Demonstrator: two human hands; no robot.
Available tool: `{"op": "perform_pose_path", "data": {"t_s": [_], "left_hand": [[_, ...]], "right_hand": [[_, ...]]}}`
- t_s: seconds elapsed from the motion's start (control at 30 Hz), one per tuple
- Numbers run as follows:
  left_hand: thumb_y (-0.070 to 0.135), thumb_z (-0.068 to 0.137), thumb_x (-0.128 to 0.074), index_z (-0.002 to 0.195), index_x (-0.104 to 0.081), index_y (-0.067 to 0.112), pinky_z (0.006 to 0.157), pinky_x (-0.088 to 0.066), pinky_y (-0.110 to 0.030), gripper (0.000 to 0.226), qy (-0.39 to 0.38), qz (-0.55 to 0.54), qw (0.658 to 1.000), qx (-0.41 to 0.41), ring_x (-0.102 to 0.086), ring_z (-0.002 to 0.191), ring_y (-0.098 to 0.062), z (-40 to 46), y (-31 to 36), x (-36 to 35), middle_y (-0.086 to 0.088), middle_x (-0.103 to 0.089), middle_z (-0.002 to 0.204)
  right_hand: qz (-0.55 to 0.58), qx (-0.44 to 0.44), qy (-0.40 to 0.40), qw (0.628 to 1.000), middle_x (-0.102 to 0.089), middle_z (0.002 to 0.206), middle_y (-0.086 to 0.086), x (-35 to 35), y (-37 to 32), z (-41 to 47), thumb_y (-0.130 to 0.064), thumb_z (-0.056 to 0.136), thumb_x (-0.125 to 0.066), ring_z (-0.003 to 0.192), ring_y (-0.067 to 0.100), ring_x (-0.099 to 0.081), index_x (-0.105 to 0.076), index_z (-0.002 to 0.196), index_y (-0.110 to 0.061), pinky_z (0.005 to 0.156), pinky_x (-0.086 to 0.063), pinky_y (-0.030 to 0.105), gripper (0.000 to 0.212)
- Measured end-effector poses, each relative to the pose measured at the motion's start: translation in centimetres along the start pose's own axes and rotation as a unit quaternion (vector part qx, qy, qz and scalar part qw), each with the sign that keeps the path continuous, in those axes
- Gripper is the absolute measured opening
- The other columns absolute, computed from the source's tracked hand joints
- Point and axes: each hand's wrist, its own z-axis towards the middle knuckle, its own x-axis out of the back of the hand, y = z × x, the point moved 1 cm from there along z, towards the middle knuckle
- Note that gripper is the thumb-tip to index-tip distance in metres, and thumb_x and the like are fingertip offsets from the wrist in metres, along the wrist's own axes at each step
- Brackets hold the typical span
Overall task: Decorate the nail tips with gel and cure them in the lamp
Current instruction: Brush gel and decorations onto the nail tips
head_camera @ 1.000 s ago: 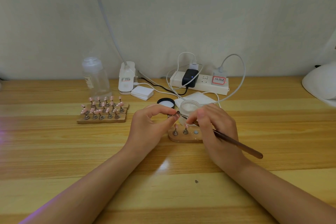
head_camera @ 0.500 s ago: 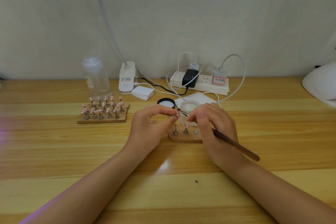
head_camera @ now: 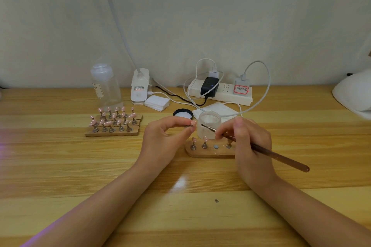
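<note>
The left hand [head_camera: 167, 136] pinches a nail tip [head_camera: 193, 123] above the wooden table [head_camera: 60, 166]; the right hand [head_camera: 249, 146], gripping the brush [head_camera: 261, 149], has drawn back, its bristles now clear of the tip, before the gel jar [head_camera: 209, 124]

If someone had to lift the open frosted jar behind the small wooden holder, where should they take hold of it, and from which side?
Probably by its round wall, just below the rim, coming from above and behind. The jar stands upright with its mouth open, the brush tip crosses its front, and the wooden holder with its pegs blocks the near side.
</note>
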Motion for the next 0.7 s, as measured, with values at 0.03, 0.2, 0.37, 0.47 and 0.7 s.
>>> {"op": "perform_pose_path", "data": {"t_s": [0.03,0.2,0.37,0.47,0.7], "left_hand": [[0.011,0.074,-0.073,0.080,-0.070,0.025,0.072,-0.042,-0.003,0.015,-0.002,-0.004,1.000,0.000,-0.062,0.082,0.007,0.0,0.0,0.0,0.016,-0.069,0.080],[0.012,0.073,-0.073,0.082,-0.071,0.018,0.072,-0.046,-0.007,0.010,-0.009,-0.022,1.000,0.011,-0.064,0.081,0.003,0.0,-0.1,0.0,0.011,-0.071,0.081],[0.004,0.074,-0.071,0.078,-0.071,0.018,0.065,-0.046,-0.005,0.014,-0.030,-0.046,0.998,-0.012,-0.063,0.082,0.003,-0.1,0.3,-0.1,0.008,-0.069,0.084],[0.002,0.073,-0.071,0.083,-0.071,0.018,0.067,-0.045,-0.006,0.019,-0.038,-0.039,0.998,-0.040,-0.063,0.080,-0.001,-0.1,0.4,-0.1,0.001,-0.070,0.085],[0.003,0.072,-0.070,0.092,-0.070,0.014,0.079,-0.047,-0.014,0.023,-0.071,-0.022,0.994,-0.079,-0.065,0.083,-0.006,-0.2,0.6,-0.1,0.003,-0.070,0.085]], "right_hand": [[0.019,-0.020,0.004,1.000,-0.063,0.062,-0.009,0.0,0.0,0.1,-0.027,0.093,-0.031,0.063,0.003,-0.058,-0.061,0.067,-0.024,0.065,-0.045,0.030,0.040],[0.086,-0.099,0.026,0.991,-0.065,0.059,0.005,0.1,0.0,0.1,-0.041,0.092,-0.033,0.048,0.010,-0.055,-0.065,0.073,-0.024,0.054,-0.046,0.017,0.040],[-0.024,-0.063,-0.021,0.998,-0.063,0.068,-0.009,0.1,-0.1,0.5,-0.039,0.086,-0.044,0.073,0.004,-0.058,-0.063,0.074,-0.026,0.067,-0.042,0.015,0.026],[-0.100,-0.012,-0.049,0.994,-0.064,0.087,-0.011,-0.3,-0.2,0.6,-0.040,0.078,-0.057,0.084,0.002,-0.055,-0.066,0.088,-0.016,0.075,-0.041,0.014,0.028],[-0.110,0.023,-0.103,0.988,-0.058,0.101,-0.020,-0.7,0.0,0.5,-0.033,0.072,-0.067,0.097,0.000,-0.053,-0.050,0.101,-0.038,0.087,-0.040,0.025,0.034]]}}
